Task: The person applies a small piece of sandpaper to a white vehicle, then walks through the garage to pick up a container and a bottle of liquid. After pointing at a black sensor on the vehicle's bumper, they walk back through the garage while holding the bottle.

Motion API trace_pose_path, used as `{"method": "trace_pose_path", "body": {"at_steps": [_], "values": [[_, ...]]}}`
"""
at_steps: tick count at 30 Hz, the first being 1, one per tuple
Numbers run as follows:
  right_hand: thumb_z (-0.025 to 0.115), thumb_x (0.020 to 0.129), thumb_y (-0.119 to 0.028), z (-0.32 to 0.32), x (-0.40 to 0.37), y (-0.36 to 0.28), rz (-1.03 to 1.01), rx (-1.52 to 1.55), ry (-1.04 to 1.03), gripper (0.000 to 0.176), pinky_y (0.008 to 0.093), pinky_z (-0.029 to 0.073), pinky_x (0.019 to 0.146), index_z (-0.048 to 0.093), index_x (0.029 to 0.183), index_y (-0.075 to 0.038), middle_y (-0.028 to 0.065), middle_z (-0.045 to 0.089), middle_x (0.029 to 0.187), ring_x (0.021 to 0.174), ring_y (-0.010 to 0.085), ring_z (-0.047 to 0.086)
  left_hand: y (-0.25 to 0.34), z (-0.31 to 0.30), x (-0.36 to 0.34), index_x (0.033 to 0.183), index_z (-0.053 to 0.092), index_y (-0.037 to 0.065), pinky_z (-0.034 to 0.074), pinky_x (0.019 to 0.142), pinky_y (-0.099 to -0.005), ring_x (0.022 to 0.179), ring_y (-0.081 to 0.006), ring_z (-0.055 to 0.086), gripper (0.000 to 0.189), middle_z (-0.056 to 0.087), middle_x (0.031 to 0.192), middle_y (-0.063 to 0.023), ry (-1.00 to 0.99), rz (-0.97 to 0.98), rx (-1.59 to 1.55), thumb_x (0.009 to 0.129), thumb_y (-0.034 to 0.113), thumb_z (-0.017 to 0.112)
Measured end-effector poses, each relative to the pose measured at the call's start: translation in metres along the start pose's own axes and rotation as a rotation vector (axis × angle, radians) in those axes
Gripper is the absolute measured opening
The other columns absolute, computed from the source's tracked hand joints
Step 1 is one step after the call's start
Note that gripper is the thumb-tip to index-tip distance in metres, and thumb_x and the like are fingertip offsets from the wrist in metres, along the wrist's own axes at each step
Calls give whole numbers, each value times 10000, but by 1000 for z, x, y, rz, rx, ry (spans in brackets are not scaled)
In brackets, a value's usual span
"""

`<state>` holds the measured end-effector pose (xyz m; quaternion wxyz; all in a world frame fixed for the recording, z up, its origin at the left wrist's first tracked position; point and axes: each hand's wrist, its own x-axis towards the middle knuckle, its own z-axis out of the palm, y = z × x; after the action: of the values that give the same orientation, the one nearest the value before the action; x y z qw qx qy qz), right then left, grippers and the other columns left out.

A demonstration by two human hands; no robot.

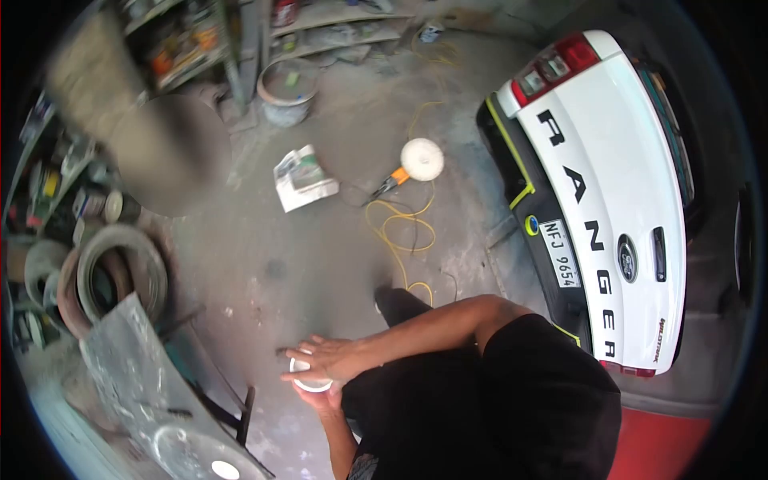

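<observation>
A small round white container is between my two hands, low in the middle of the view. My left hand is closed round it from below. My right hand reaches across from the right and lies over its top, fingers spread and curled at the rim. Those fingers hide most of the container's top. A small dark tip shows just past the right fingertips.
To the right stands a white pickup tailgate. On the floor lie an orange-handled polisher, a yellow cord and a printed box. A bucket, tyres and a grey panel are on the left.
</observation>
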<state>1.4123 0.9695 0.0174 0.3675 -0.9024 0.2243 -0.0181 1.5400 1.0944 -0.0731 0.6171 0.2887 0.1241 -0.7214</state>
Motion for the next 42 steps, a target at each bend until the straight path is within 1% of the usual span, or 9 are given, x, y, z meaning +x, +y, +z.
{"method": "trace_pose_path", "body": {"at_steps": [4,10,16,20,26,30,32,39,42], "values": [[764,843,-271,48,115,-25,83,466,-155,855,554,390,1092,349,1588,-203,246,470,1398,1318,438,463,85,-143,-48,1486,480,100,420,1136,-530,1364,-343,510,648,530,1481,-139,22,-10,-101,1011,534,407],[741,879,-206,126,341,-93,-68,41,-262,858,512,364,1154,281,1601,-155,284,367,1536,1392,452,412,196,-195,-147,1479,486,59,427,1131,-497,1332,-316,548,624,578,1441,-142,252,225,-269,1012,472,486],[761,853,-186,288,468,-192,-641,-289,-457,823,639,298,1172,366,1575,-202,291,316,1580,1444,507,330,167,-238,-200,1489,463,56,427,1129,-530,1341,-339,532,636,555,1458,-145,539,476,-447,1030,495,440],[558,973,-144,437,491,-250,-943,-393,-286,586,708,259,1147,436,1538,-240,260,310,1604,1477,489,293,143,-243,-216,1466,501,106,428,1115,-554,1330,-348,536,618,567,1441,-133,555,499,-517,1019,528,443],[666,910,-350,498,505,-309,-871,-693,-363,622,671,355,1023,492,1492,-215,237,437,1490,1335,471,430,123,-255,-222,1508,467,124,386,1149,-530,1369,-349,500,664,536,1486,-120,617,560,-561,1010,564,443],[768,804,-462,368,488,-232,-656,-267,-455,780,587,423,962,496,1470,-161,223,503,1354,1216,420,513,139,-258,-187,1504,484,142,406,1118,-543,1344,-333,522,665,563,1461,-95,546,440,-525,999,573,455],[813,742,-504,310,463,-176,-247,316,-496,865,491,470,922,475,1440,-122,215,513,1269,1172,393,545,158,-247,-164,1496,494,152,420,1092,-571,1332,-337,531,655,568,1454,-93,469,347,-476,996,574,460],[945,661,-304,49,258,-29,22,588,433,752,421,462,971,441,1168,-70,182,437,1281,1180,348,510,201,-126,-17,1433,521,120,486,1033,-553,1255,-333,591,673,572,1441,-94,99,-7,-120,958,596,537],[937,686,-298,-16,149,10,134,654,617,725,456,437,1045,435,1163,-82,219,383,1428,1269,403,471,176,8,44,1497,455,118,458,1072,-553,1321,-342,538,722,527,1485,-106,-53,-157,42,963,601,508]]}}
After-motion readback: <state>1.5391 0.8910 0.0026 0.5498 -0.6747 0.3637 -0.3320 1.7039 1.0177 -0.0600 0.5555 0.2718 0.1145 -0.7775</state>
